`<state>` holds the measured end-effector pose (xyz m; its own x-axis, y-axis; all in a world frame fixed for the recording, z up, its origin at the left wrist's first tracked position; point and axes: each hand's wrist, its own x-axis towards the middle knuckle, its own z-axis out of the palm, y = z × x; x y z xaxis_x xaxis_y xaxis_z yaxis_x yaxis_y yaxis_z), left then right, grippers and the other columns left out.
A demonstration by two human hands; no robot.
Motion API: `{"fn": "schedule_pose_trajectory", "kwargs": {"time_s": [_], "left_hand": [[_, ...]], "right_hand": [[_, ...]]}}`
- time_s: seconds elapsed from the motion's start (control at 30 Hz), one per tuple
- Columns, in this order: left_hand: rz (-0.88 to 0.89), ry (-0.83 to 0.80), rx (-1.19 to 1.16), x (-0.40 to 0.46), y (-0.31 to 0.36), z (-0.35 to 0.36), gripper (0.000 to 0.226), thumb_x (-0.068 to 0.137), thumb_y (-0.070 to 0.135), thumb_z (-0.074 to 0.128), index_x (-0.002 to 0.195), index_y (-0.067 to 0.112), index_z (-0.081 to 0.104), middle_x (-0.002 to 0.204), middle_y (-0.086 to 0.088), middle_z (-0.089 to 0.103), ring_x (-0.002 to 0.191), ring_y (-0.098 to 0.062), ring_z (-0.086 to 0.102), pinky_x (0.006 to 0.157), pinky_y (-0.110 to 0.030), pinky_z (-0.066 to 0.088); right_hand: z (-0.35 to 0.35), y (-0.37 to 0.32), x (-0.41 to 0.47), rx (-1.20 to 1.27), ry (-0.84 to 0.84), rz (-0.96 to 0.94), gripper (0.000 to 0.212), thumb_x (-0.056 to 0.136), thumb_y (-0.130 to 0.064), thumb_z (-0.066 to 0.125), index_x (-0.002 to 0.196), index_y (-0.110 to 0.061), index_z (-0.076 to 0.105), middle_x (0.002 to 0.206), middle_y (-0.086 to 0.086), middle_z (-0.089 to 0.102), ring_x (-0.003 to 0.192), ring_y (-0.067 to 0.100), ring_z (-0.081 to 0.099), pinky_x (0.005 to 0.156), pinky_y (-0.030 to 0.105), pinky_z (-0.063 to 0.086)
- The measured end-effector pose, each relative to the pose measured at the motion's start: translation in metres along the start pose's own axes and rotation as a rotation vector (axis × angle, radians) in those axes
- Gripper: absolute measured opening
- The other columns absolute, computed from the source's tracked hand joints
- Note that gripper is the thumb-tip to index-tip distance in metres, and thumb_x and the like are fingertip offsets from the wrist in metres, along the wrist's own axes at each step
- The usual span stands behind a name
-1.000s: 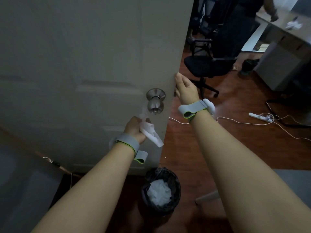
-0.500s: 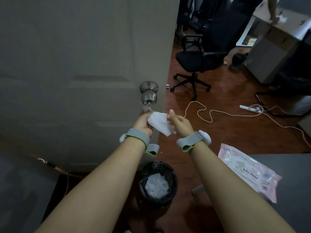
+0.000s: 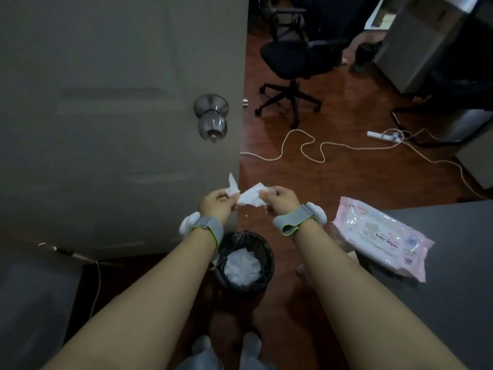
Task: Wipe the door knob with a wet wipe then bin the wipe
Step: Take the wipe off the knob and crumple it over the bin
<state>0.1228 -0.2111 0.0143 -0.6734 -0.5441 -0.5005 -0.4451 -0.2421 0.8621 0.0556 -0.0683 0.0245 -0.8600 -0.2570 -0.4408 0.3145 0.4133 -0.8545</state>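
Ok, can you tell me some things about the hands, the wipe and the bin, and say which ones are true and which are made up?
1. Both hands hold the wipe. True: the left hand and right hand each pinch an end.
2. The wipe is touching the door knob. False: it is held below the knob, clear of it.
3. The bin is empty. False: white crumpled stuff lies inside its black liner.
4. A pink pack of baby wipes lies on the grey surface to the right. True.
5. The office chair is tipped over. False: it stands upright on its wheels.
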Motion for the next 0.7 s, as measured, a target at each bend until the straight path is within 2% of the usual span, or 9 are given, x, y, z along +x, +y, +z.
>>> {"fn": "schedule_pose_trajectory", "kwargs": {"time_s": [0.1,0.2,0.27,0.3,0.4,0.47,0.57,0.63,0.7], "left_hand": [[0.039,-0.007,0.256,0.005,-0.035,-0.002,0.012,0.077,0.017,0.076,0.079,0.009,0.067,0.059,-0.001,0.064,0.039,0.004,0.057,0.062,-0.025,0.048],[-0.028,-0.033,0.363,0.021,-0.069,0.0,0.027,0.076,0.022,0.077,0.059,0.009,0.059,0.06,-0.012,0.065,0.055,-0.021,0.059,0.067,-0.032,0.052],[-0.073,-0.051,0.411,0.027,-0.088,-0.003,0.034,0.079,0.022,0.074,0.05,0.011,0.058,0.055,-0.01,0.064,0.054,-0.023,0.057,0.068,-0.032,0.051],[-0.096,-0.059,0.44,0.033,-0.099,-0.001,0.035,0.081,0.021,0.071,0.049,0.013,0.059,0.054,-0.006,0.064,0.054,-0.022,0.057,0.068,-0.029,0.05],[-0.174,-0.082,0.483,0.051,-0.135,0.002,0.036,0.086,0.018,0.064,0.05,0.013,0.06,0.054,-0.003,0.063,0.056,-0.02,0.058,0.068,-0.023,0.05],[-0.245,-0.104,0.478,0.068,-0.162,0.008,0.036,0.086,0.015,0.063,0.051,0.012,0.06,0.055,-0.005,0.062,0.054,-0.019,0.058,0.06,-0.018,0.052],[-0.344,-0.206,0.428,0.076,-0.178,0.012,0.018,0.087,0.013,0.063,0.072,0.006,0.064,0.07,-0.015,0.062,0.075,-0.026,0.061,0.088,-0.038,0.056],[-0.367,-0.275,0.456,0.087,-0.194,0.015,0.02,0.089,0.02,0.062,0.101,0.004,0.063,0.091,-0.023,0.065,0.09,-0.032,0.063,0.098,-0.051,0.05],[-0.383,-0.282,0.5,0.095,-0.202,0.013,0.043,0.09,0.026,0.06,0.127,0.003,0.054,0.11,-0.024,0.066,0.104,-0.039,0.064,0.099,-0.05,0.049]], "right_hand": [[0.001,0.033,0.005,-0.092,-0.008,0.086,0.017,0.09,-0.024,0.061,0.089,-0.007,0.065,0.064,0.004,0.058,0.06,0.022,0.054,0.066,0.036,0.045],[0.002,0.071,0.012,-0.102,0.003,0.172,0.018,0.089,-0.024,0.062,0.088,-0.005,0.061,0.072,0.011,0.061,0.067,0.026,0.055,0.071,0.041,0.048],[0.003,0.092,0.014,-0.105,0.026,0.239,0.027,0.086,-0.024,0.064,0.103,-0.003,0.062,0.093,0.016,0.065,0.084,0.031,0.061,0.081,0.045,0.053],[0.006,0.104,0.018,-0.11,0.03,0.266,0.03,0.087,-0.023,0.064,0.108,-0.002,0.061,0.096,0.016,0.064,0.085,0.032,0.061,0.078,0.042,0.053],[0.016,0.14,0.03,-0.011,0.063,0.414,0.009,0.09,-0.009,0.055,0.086,-0.001,0.058,0.089,0.019,0.057,0.072,0.03,0.057,0.064,0.034,0.049],[0.025,0.169,0.042,-0.015,0.075,0.492,0.019,0.091,-0.006,0.051,0.072,-0.01,0.054,0.085,0.021,0.059,0.073,0.032,0.058,0.067,0.038,0.051],[0.033,0.187,0.046,-0.072,0.067,0.521,0.022,0.092,-0.007,0.051,0.071,-0.007,0.059,0.075,0.016,0.061,0.08,0.035,0.062,0.075,0.042,0.053],[0.04,0.2,0.051,-0.128,0.004,0.512,0.018,0.092,-0.011,0.054,0.1,-0.002,0.066,0.092,0.021,0.067,0.094,0.038,0.065,0.081,0.04,0.053],[0.044,0.205,0.054,-0.159,-0.091,0.517,0.043,0.094,-0.019,0.054,0.134,-0.005,0.05,0.124,0.023,0.062,0.11,0.037,0.06,0.08,0.03,0.044]]}}
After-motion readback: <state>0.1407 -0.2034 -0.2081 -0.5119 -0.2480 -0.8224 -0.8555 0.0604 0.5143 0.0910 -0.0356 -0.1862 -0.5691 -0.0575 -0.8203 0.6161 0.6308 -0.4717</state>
